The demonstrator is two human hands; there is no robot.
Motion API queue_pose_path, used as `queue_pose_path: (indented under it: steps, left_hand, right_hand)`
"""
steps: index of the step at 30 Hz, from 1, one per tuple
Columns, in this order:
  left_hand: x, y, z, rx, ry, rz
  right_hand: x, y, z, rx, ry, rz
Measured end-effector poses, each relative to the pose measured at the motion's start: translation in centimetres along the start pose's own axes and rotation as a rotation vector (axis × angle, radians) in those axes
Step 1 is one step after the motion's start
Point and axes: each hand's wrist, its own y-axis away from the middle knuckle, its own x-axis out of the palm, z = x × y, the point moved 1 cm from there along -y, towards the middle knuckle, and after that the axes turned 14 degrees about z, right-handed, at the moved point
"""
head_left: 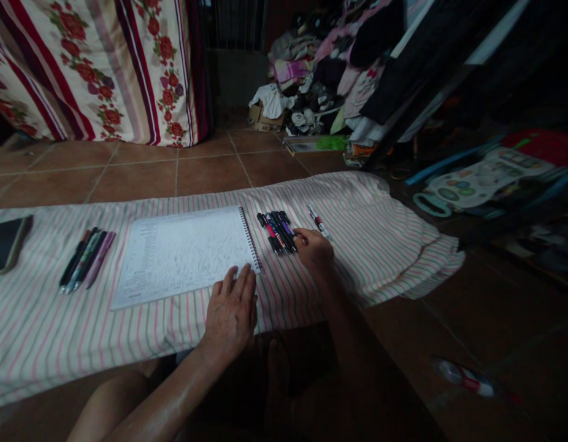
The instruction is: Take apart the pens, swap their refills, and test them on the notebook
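A spiral notebook (187,255) lies on the striped cloth, its wire binding on the right and its page covered in faint marks. My left hand (231,310) rests on the notebook's lower right corner, fingers stretched out and nothing held. To the right of the binding, several dark pens (275,230) lie side by side in a row. My right hand (314,247) is at the right end of this row, fingers curled and pinched on a pen (291,232) there. Behind that hand lies a separate white, red and black pen (318,222).
On the left lie another group of pens (86,259) and a dark flat device (5,245). The striped cloth (380,245) covers a low surface. Clothes (321,80) are piled at the back. A plastic bottle (465,376) lies on the tiled floor at right.
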Motion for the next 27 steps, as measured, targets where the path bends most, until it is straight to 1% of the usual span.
queue_pose_path:
  steps: [6, 11, 14, 17, 21, 24, 27]
  left_hand:
    - [0.0, -0.1, -0.1, -0.012, 0.005, -0.004]
    - [-0.1, 0.0, 0.0, -0.013, 0.036, 0.032]
    - [-0.1, -0.1, 0.0, -0.022, 0.057, 0.05]
    - [-0.3, -0.1, 0.1, -0.029, 0.079, 0.057]
    - [-0.5, 0.1, 0.2, -0.01, 0.117, 0.048]
    - [-0.5, 0.4, 0.4, 0.011, 0.153, 0.032]
    - [-0.5, 0.6, 0.7, 0.037, 0.183, -0.01]
  right_hand:
    - [-0.2, 0.2, 0.5, 0.015, -0.026, -0.005]
    - [-0.1, 0.1, 0.4, 0.024, 0.007, -0.031]
    - [0.0, -0.1, 0.1, 0.013, -0.003, -0.012]
    - [-0.2, -0.2, 0.4, -0.009, 0.035, -0.067]
    - [-0.8, -0.1, 1.9, -0.067, 0.02, -0.159]
    - [-0.9, 0.0, 3.6, -0.112, -0.012, -0.183]
    - [-0.8, 0.3, 5.4, -0.193, -0.022, -0.193]
